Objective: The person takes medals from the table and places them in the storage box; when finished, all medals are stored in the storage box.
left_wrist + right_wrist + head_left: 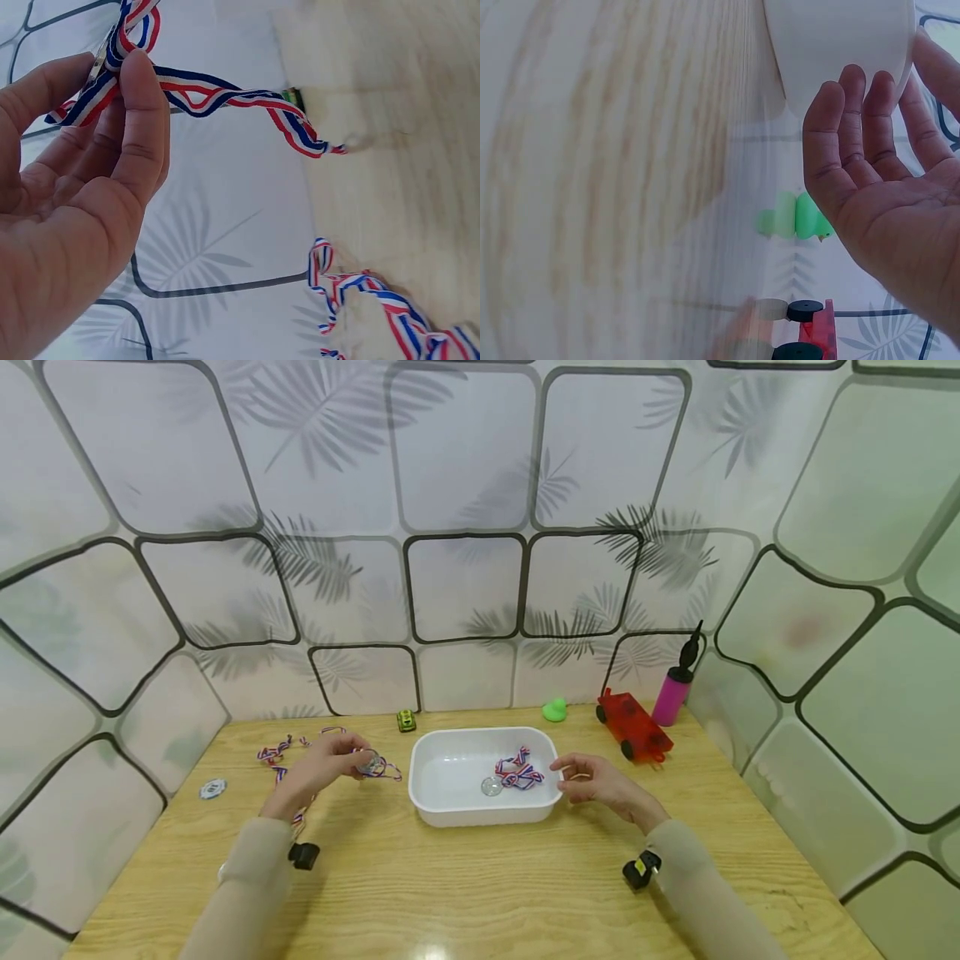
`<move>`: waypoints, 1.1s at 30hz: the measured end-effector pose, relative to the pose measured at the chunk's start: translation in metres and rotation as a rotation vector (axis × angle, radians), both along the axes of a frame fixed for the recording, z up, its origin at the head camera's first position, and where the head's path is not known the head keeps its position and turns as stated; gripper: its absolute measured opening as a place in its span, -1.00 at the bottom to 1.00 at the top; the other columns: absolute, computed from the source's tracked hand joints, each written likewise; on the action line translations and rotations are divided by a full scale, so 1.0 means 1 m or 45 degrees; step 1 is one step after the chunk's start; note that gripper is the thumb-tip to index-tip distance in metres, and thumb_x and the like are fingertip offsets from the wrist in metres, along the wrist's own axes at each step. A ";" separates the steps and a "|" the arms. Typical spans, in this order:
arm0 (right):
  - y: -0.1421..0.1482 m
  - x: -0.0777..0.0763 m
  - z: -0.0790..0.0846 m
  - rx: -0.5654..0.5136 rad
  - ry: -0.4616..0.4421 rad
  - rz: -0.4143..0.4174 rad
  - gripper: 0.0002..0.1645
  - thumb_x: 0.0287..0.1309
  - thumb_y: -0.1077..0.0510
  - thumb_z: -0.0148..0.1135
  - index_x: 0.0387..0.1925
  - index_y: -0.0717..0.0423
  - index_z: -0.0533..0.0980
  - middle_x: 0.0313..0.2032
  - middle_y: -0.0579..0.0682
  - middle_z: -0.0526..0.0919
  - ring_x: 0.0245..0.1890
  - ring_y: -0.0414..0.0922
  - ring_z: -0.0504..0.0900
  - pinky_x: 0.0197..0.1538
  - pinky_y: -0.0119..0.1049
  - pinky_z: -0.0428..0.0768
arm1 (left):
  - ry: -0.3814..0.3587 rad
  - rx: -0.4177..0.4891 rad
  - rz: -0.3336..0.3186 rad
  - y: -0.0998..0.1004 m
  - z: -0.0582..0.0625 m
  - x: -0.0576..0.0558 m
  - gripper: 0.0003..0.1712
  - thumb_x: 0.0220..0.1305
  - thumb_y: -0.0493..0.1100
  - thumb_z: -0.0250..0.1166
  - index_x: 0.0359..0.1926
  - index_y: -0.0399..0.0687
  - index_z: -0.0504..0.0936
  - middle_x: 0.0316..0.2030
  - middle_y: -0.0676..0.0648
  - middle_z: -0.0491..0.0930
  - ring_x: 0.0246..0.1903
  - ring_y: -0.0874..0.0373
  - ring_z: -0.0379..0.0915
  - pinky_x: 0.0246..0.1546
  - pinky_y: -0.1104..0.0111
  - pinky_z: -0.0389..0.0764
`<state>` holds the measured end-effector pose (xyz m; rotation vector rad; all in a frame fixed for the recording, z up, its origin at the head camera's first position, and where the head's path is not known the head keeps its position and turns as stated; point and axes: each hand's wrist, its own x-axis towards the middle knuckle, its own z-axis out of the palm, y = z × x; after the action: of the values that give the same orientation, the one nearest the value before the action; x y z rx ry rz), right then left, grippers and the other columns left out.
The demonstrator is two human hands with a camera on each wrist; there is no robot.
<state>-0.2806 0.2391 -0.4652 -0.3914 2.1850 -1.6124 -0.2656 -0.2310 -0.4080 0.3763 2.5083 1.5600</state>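
My left hand (324, 764) pinches a silver medal (371, 766) above the table, left of a white plastic tub (480, 817). The medal's red, white and blue ribbon (202, 99) is bunched at the fingertips and trails away in the left wrist view. Inside the tub lies another silver medal (491, 787) with its striped ribbon (522, 777) crumpled beside it. At the tub's right rim is my right hand (603, 787), its fingers loosely bent and the fingertips right at the wall.
More striped ribbon (276, 753) lies on the table behind my left forearm, near a round poker chip (213, 789). Along the back stand a small yellow-green toy car (406, 720), a green rubber duck (555, 710), a red toy vehicle (633, 725) and a pink-and-black pump (672, 693).
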 end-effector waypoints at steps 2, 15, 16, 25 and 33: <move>0.000 0.000 0.000 0.004 0.003 0.000 -0.42 0.24 0.17 0.30 0.21 0.33 0.38 -0.18 0.07 0.49 -0.17 -0.08 0.53 -0.07 -0.21 0.67 | 0.015 -0.018 0.020 0.001 0.006 0.000 -0.68 0.41 -0.08 0.20 -0.04 -0.29 0.56 -0.23 -0.15 0.59 -0.25 0.01 0.58 -0.16 0.24 0.64; 0.001 0.000 -0.001 0.042 0.003 -0.021 -0.43 0.21 0.12 0.34 0.20 0.25 0.42 -0.16 0.08 0.50 -0.15 -0.06 0.53 -0.06 -0.19 0.68 | 0.117 0.003 0.171 0.024 0.035 -0.006 -0.54 0.33 0.10 0.28 0.06 -0.11 0.65 -0.20 -0.07 0.69 -0.24 -0.02 0.61 -0.12 0.24 0.58; 0.001 0.000 -0.001 0.044 0.003 -0.021 -0.43 0.21 0.12 0.34 0.20 0.25 0.42 -0.16 0.08 0.50 -0.15 -0.05 0.53 -0.06 -0.19 0.68 | 0.130 0.015 0.176 0.027 0.037 -0.006 -0.54 0.32 0.10 0.29 0.06 -0.12 0.65 -0.22 -0.07 0.69 -0.27 0.00 0.60 -0.14 0.24 0.58; 0.001 0.000 -0.002 0.052 0.008 -0.016 -0.42 0.22 0.12 0.34 0.21 0.26 0.41 -0.15 0.10 0.50 -0.14 -0.05 0.53 -0.04 -0.17 0.68 | 0.223 0.121 0.170 0.050 0.055 -0.011 -0.61 0.32 0.00 0.31 0.00 -0.20 0.68 -0.32 -0.02 0.67 -0.31 -0.04 0.60 -0.24 0.28 0.64; 0.001 0.001 -0.003 0.033 0.002 -0.024 -0.42 0.21 0.12 0.34 0.20 0.24 0.42 -0.15 0.08 0.50 -0.16 -0.05 0.54 -0.06 -0.20 0.68 | 0.252 0.214 0.141 0.079 0.061 -0.012 -0.65 0.31 -0.10 0.32 -0.02 -0.27 0.68 -0.35 0.02 0.67 -0.38 0.18 0.58 -0.30 0.40 0.64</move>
<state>-0.2801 0.2402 -0.4679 -0.3658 2.2143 -1.5923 -0.2774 -0.1522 -0.3466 0.4408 2.5891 1.8692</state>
